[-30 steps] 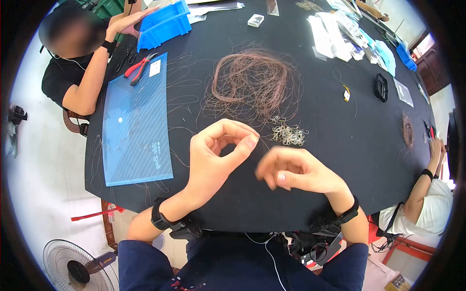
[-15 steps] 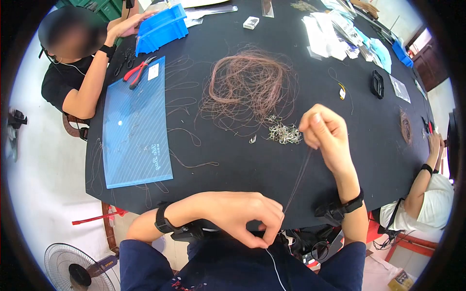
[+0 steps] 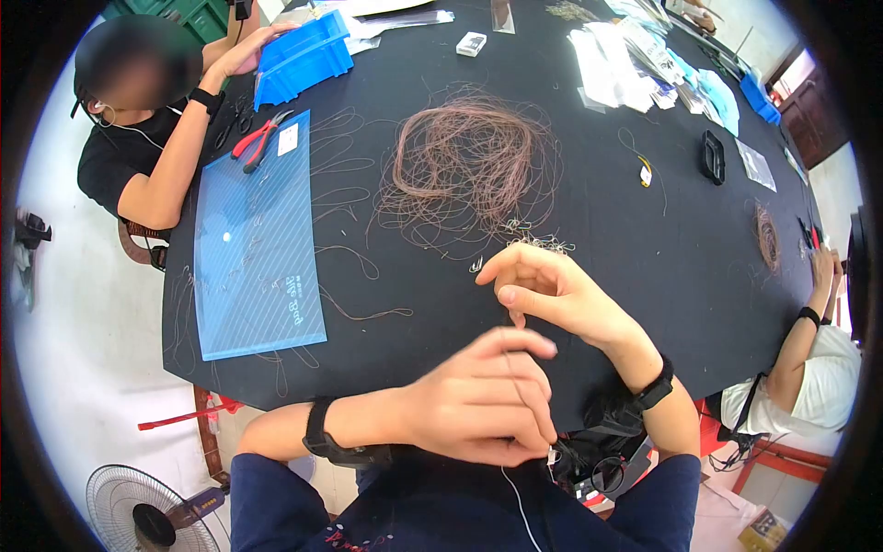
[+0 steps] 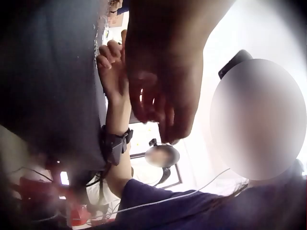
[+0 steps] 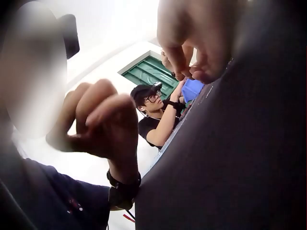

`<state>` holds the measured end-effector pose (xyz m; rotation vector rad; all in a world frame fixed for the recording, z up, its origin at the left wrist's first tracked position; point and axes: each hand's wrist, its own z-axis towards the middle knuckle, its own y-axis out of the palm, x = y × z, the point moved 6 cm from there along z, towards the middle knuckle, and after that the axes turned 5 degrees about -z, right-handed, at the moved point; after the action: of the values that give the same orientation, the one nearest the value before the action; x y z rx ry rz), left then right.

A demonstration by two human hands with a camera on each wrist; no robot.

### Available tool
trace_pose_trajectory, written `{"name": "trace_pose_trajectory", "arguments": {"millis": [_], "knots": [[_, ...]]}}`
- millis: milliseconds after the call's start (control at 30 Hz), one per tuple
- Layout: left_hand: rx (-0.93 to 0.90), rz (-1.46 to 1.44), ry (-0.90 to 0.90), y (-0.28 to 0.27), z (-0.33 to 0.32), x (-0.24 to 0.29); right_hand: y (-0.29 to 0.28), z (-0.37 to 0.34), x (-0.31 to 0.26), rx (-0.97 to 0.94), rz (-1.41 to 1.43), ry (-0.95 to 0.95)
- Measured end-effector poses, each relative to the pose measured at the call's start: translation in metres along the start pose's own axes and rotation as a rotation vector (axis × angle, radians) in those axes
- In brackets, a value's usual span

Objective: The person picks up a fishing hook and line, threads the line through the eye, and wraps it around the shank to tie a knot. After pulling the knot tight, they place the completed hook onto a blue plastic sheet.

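Note:
A thin dark line crosses the back of my left hand, whose fingers are curled round it, low in front of my body. Just above and to the right is my right hand, its fingers bent and holding the line near the left index finger; the exact pinch is hidden. Small metal pieces lie in a pile beyond the right hand, partly covered by it, and a single one lies left of its fingertips. Farther back is a large tangled coil of brown line.
On the left, a blue striped sheet carries red-handled pliers, with line loops beside it. A person at the far left touches a blue bin. Plastic bags and a black tray lie at the right.
My right hand has come down and left, close to the left hand. The left hand, which first dropped toward my body, has risen slightly and turned its back to the head camera.

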<state>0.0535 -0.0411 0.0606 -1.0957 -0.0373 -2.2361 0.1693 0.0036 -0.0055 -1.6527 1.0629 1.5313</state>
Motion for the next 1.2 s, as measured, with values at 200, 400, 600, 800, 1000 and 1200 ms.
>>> {"name": "trace_pose_trajectory", "arguments": {"millis": [200, 400, 600, 800, 1000, 1200], "knots": [[0.206, 0.397, -0.069, -0.032, -0.005, -0.003, 0.005, -0.004, 0.003, -0.009, 0.484, 0.088], [0.335, 0.555, -0.158, -0.056, -0.003, -0.002, -0.023, -0.01, -0.011, 0.274, 0.229, -0.111], [0.394, 0.576, -0.222, -0.064, -0.006, -0.011, -0.009, -0.019, -0.038, 0.146, 0.061, -0.381], [0.344, 0.683, -0.15, -0.059, -0.003, -0.005, -0.008, -0.019, -0.034, 0.163, -0.115, -0.328], [0.312, 0.729, -0.093, -0.056, -0.002, -0.002, -0.005, -0.019, -0.034, 0.166, -0.132, -0.323], [0.276, 0.717, -0.084, -0.055, -0.003, -0.007, -0.001, -0.02, -0.039, 0.203, -0.339, -0.327]]}}
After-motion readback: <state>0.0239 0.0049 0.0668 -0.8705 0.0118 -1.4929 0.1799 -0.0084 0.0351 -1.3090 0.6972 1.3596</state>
